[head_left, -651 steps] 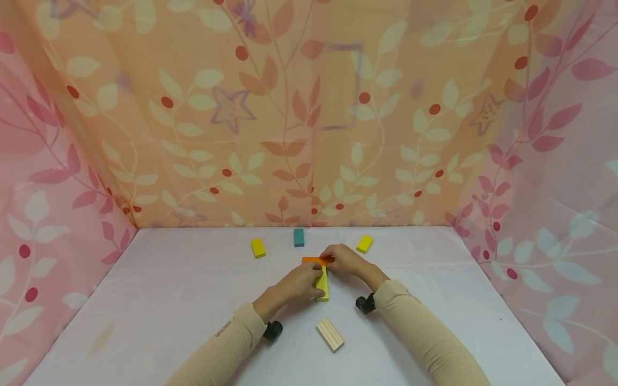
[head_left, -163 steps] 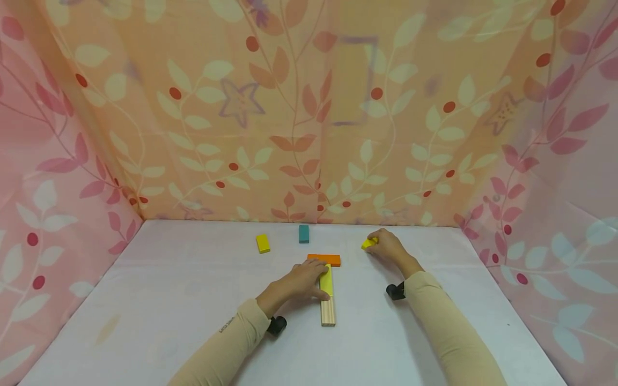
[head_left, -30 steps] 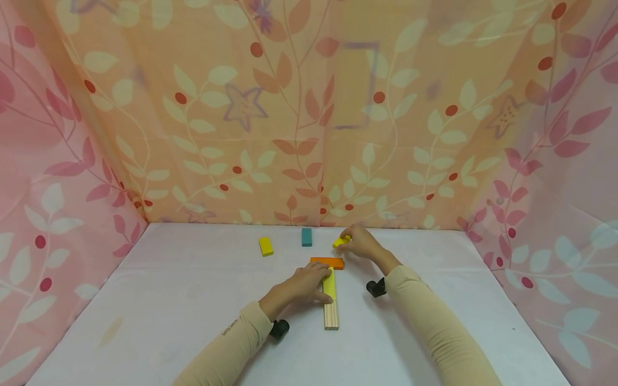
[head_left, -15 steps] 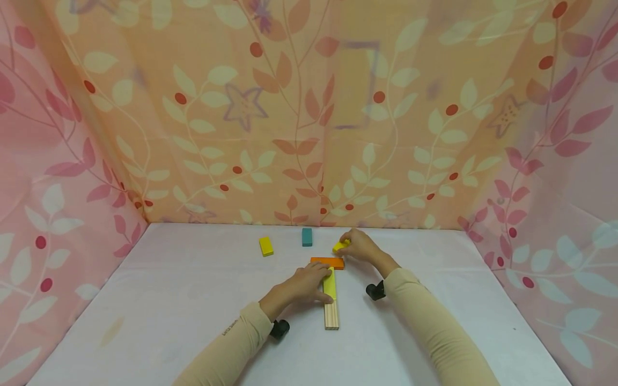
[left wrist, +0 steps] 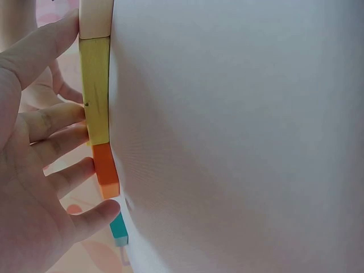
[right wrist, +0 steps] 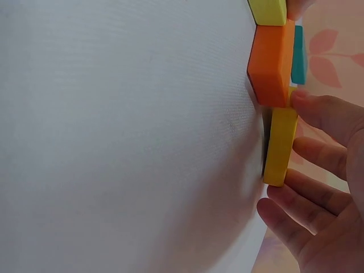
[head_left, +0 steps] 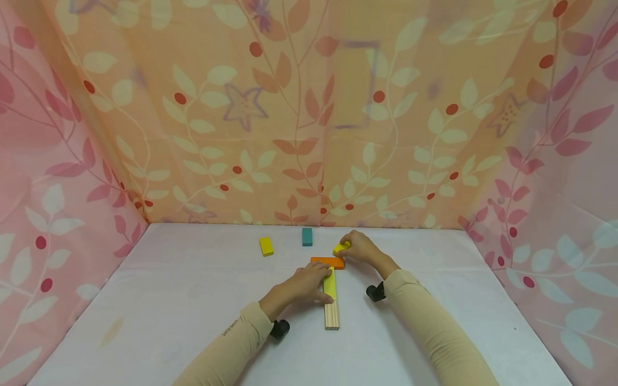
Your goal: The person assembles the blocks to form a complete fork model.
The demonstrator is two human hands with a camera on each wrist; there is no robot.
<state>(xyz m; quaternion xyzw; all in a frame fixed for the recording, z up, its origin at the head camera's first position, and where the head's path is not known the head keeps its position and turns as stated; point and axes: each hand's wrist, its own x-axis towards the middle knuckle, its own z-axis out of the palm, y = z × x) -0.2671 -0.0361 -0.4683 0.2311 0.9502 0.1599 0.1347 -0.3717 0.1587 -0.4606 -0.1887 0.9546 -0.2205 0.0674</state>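
Observation:
My left hand (head_left: 301, 285) rests with outstretched fingers along a light yellow block (head_left: 329, 284) and the orange block (left wrist: 104, 165). Its thumb lies near the joint with a plain wooden block (head_left: 331, 315). These three blocks form a T: wooden and light yellow end to end, orange (head_left: 333, 263) crosswise at the far end. My right hand (head_left: 362, 247) pinches a bright yellow block (right wrist: 281, 145) between thumb and fingers, just behind the orange block's right end. In the right wrist view that yellow block's end is close to the orange one; whether they touch I cannot tell.
A teal block (head_left: 307, 237) lies behind the orange one. Farther left is another bright yellow block (head_left: 266, 246). The white cloth-covered table (head_left: 193, 289) ends at a patterned fabric curtain (head_left: 289, 134) behind, with pink fabric at both sides.
The wooden block, loose and slanted at first, now lines up behind the light yellow one. My right hand has brought the bright yellow block leftward to the orange block, barely moving lately.

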